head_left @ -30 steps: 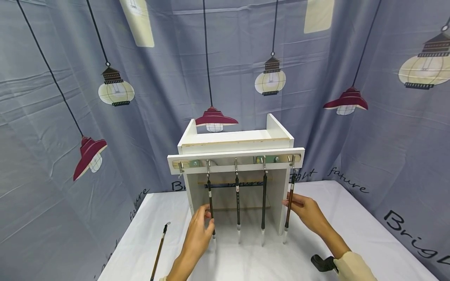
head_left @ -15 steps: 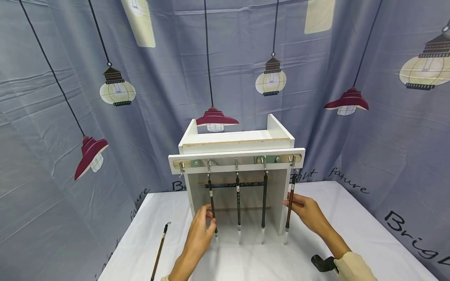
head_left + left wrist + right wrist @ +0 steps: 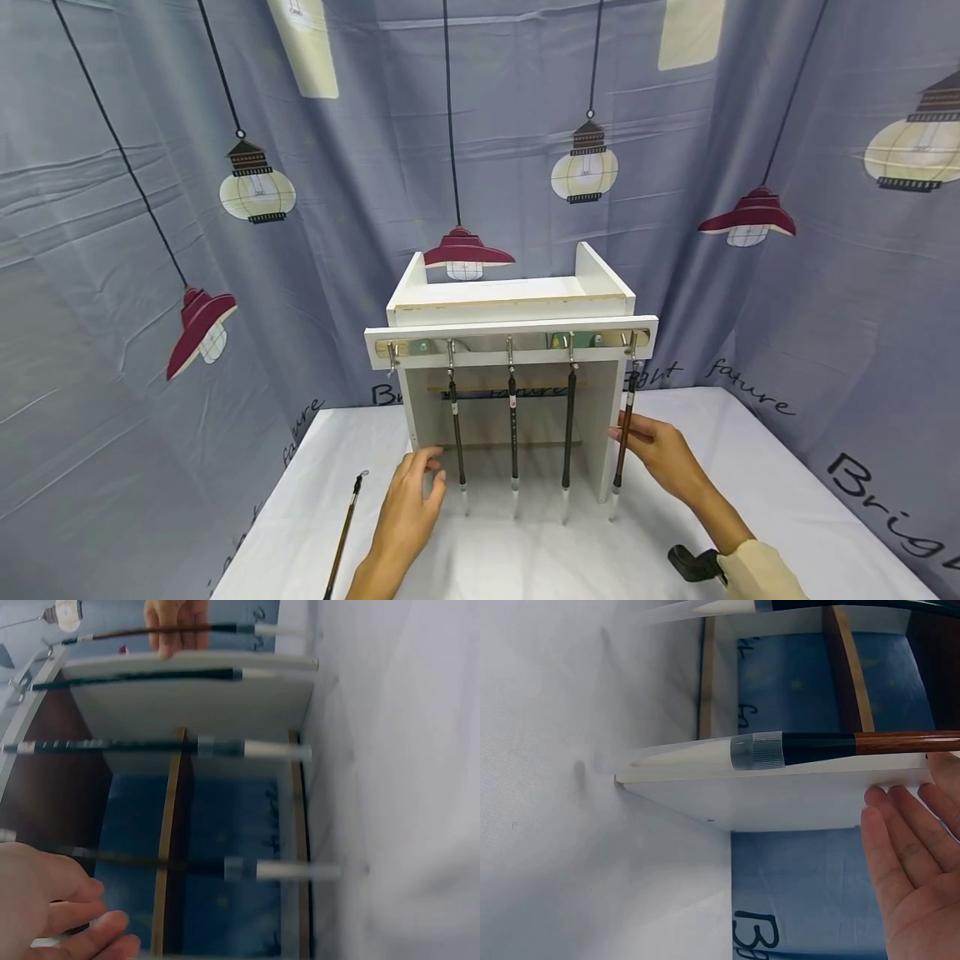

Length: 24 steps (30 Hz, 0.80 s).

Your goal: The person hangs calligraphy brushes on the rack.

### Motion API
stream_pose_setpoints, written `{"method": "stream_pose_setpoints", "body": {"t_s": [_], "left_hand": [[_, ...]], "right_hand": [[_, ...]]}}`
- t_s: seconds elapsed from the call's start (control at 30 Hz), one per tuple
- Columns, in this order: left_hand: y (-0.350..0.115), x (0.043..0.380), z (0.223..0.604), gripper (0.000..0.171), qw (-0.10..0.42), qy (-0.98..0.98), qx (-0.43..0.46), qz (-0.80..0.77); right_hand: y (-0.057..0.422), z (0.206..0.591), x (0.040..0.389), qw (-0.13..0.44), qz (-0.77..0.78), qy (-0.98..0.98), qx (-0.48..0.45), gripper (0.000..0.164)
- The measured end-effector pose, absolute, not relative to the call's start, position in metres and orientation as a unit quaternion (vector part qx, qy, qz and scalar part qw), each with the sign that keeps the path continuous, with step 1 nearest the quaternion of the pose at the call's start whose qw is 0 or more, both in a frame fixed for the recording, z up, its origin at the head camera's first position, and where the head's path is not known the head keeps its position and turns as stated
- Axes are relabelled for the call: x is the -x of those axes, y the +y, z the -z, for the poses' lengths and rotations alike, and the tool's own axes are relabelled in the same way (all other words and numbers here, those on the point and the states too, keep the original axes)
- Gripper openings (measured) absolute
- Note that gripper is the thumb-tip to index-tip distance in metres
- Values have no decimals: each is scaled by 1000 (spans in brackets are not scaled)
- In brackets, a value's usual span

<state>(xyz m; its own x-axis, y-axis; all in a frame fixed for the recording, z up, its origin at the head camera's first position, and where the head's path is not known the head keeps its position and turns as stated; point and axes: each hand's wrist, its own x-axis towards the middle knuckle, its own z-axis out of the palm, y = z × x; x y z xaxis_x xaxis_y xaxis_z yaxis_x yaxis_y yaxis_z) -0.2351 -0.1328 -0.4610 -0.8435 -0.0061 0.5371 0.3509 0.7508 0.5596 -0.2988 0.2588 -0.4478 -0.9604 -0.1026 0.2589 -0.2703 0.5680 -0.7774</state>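
Observation:
Several writing brushes with pale tips hang tip-down from the hooks of a white rack (image 3: pixel 517 312). My left hand (image 3: pixel 405 506) is beside the leftmost hanging brush (image 3: pixel 457 433), its fingers loosely bent and holding nothing. In the left wrist view that brush (image 3: pixel 199 865) passes just beyond the fingers. At the rack's right side, my right hand (image 3: pixel 663 454) is at the rightmost brush (image 3: pixel 620 467), which has a reddish-brown handle. The right wrist view has its fingers (image 3: pixel 911 840) extended by the white side panel, behind the brush (image 3: pixel 817 750); contact with the handle is unclear.
Another brush (image 3: pixel 345 533) lies on the white table (image 3: pixel 300 492) to the left. The leftmost hook (image 3: pixel 392 357) is on the rail's end. A black object (image 3: pixel 693 564) is by the right sleeve. Curtains (image 3: pixel 495 150) printed with lamps stand behind.
My left hand has moved away from the leftmost hanging brush, down and to the left. That brush now hangs apart from it. The right hand stays by the rightmost brush.

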Motion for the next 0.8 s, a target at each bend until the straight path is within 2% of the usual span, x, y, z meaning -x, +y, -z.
{"method": "stream_pose_setpoints", "body": {"t_s": [0.23, 0.53, 0.8], "left_hand": [[-170, 229, 466, 31, 265, -915, 56, 298], [-225, 221, 479, 44, 171, -951, 6, 258], [-256, 217, 495, 42, 108, -964, -11, 241]], "right_hand": [[260, 448, 300, 101, -455, -878, -110, 59], [259, 449, 300, 100, -454, -878, -109, 60], [259, 449, 299, 92, -454, -880, -105, 64]]}}
